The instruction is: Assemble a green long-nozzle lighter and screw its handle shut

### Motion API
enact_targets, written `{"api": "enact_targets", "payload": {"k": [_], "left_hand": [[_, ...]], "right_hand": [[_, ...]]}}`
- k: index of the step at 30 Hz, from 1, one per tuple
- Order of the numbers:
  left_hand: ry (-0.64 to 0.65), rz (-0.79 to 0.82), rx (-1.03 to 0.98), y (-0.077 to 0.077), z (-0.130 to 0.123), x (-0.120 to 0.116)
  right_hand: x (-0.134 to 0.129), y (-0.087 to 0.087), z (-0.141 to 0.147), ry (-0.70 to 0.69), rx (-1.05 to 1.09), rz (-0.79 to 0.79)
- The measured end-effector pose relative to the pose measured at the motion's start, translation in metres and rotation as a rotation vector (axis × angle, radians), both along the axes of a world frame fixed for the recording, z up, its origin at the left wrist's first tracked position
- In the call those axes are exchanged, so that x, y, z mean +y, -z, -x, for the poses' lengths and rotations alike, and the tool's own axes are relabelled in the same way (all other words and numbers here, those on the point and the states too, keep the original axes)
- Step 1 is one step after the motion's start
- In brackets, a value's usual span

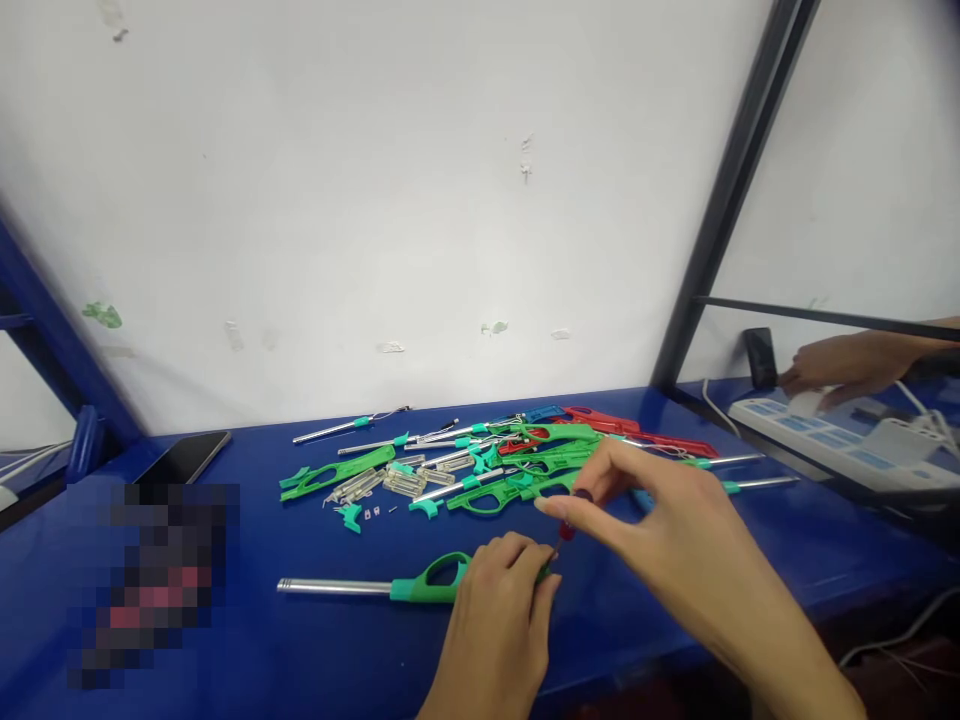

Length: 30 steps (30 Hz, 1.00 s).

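A green lighter with a long silver tube (337, 587) lies on the blue table, its tube pointing left. My left hand (501, 600) is closed over the lighter's green handle and hides much of it. Above the handle's right end, my right hand (637, 500) pinches a small screwdriver with a dark-topped red grip (568, 530). The screwdriver's thin shaft slants down to the handle beside my left fingertips; its tip is hidden.
Behind my hands lie green casings (480, 497), red casings (675, 443), silver tubes (330, 430) and clear parts (405, 482). A phone (184, 458) is at the left. Another person's hand (847, 362) is beyond the frame at right, near a power strip (795, 425).
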<state>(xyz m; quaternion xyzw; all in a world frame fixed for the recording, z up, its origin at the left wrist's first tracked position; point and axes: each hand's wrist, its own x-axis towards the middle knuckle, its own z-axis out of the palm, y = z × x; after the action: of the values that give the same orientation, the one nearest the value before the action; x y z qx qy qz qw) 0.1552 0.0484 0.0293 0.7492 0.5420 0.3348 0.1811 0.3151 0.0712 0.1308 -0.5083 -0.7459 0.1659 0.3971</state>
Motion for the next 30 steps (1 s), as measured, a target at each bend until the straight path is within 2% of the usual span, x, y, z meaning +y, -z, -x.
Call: {"api": "enact_targets", "payload": {"k": [2, 8, 10, 12, 16, 18, 20, 23, 25, 30], "left_hand": [[-0.001, 0.001, -0.003, 0.000, 0.000, 0.000], [0.002, 0.004, -0.007, 0.002, 0.000, 0.001], [0.003, 0.006, -0.006, 0.001, 0.000, 0.000], [0.004, 0.005, -0.001, 0.000, 0.000, -0.001], [-0.007, 0.005, 0.022, -0.006, -0.001, -0.003], [-0.012, 0.007, 0.033, -0.009, -0.001, -0.004], [-0.008, 0.011, 0.040, -0.011, -0.001, -0.004], [0.002, 0.014, 0.042, -0.010, 0.000, -0.004], [0.003, 0.016, 0.036, -0.008, 0.000, -0.004], [-0.009, 0.022, 0.031, -0.008, -0.001, -0.005]], "right_hand": [[-0.001, 0.003, -0.002, -0.013, -0.035, 0.011], [-0.005, 0.003, -0.021, -0.392, 0.057, 0.103], [-0.003, 0.000, -0.018, -0.452, 0.047, 0.109], [0.001, -0.002, -0.009, -0.432, 0.083, 0.111], [0.007, -0.001, 0.013, -0.236, 0.164, 0.060], [0.007, 0.000, 0.014, -0.189, 0.145, 0.016], [0.004, -0.001, 0.008, -0.238, 0.113, 0.000], [-0.002, -0.004, -0.005, -0.340, 0.104, 0.061], [-0.004, -0.004, -0.008, -0.335, 0.124, 0.110], [0.001, 0.002, 0.002, -0.110, 0.072, 0.003]]}}
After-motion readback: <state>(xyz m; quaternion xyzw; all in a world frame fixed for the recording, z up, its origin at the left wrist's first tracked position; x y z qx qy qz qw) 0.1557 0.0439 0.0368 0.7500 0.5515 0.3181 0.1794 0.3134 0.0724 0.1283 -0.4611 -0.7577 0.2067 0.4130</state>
